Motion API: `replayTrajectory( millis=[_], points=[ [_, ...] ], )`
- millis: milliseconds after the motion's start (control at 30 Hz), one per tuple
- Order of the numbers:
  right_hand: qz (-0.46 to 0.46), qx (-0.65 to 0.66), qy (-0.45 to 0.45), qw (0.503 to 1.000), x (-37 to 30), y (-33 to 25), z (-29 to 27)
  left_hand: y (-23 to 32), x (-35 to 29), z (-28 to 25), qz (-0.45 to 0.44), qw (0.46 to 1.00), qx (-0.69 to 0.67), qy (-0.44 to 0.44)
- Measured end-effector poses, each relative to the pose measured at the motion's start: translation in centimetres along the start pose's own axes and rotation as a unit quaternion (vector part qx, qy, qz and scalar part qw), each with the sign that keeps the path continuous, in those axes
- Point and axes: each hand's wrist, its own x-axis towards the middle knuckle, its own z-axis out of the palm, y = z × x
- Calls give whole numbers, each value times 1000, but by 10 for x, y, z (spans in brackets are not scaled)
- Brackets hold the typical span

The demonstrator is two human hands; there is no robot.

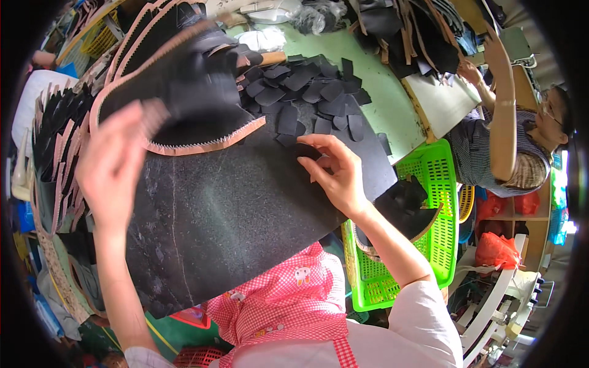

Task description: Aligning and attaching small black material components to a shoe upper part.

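Note:
A large black leather piece (pixel 202 113) with a tan, zigzag-stitched edge lies at the far left of the dark work mat (pixel 245 184), its upper part smeared by motion. My left hand (pixel 119 156) is over its left edge; the fingers are blurred, so whether they grip it cannot be told. Near the middle of the mat, my right hand (pixel 334 168) pinches a small black leather patch (pixel 305 151) between thumb and fingers. Just beyond it lies a loose pile of similar small black patches (pixel 313 89).
To my right stands a bright green plastic basket (pixel 445 202) with black leather pieces (pixel 402 205) in it. Stacked edged leather pieces (pixel 58 141) line the left side. More hang over the green table (pixel 386 92) at the far right, where another person (pixel 506 135) works.

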Motion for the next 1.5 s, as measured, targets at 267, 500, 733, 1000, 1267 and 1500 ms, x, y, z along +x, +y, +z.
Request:
replayTrajectory(
  millis=[267,500,733,1000,1267,1500],
  points=[
    [38,31,-30,998,5,-3,-18,56,-140,-39,5,918,-163,-360],
    [229,134,-243,933,-21,-37,17,74,-122,-27,-152,932,-217,-246],
    [24,-154,-288,945,-49,-52,37,83,-104,17,-357,825,-358,-253],
    [-149,-261,-203,932,-17,-32,40,64,-88,34,-345,860,-322,-196],
    [-82,-236,-165,954,-27,-29,15,70,-68,12,-391,812,-355,-247],
    [-156,-293,-186,925,-32,-22,27,69,-71,40,-396,797,-318,-329]
  ],
)
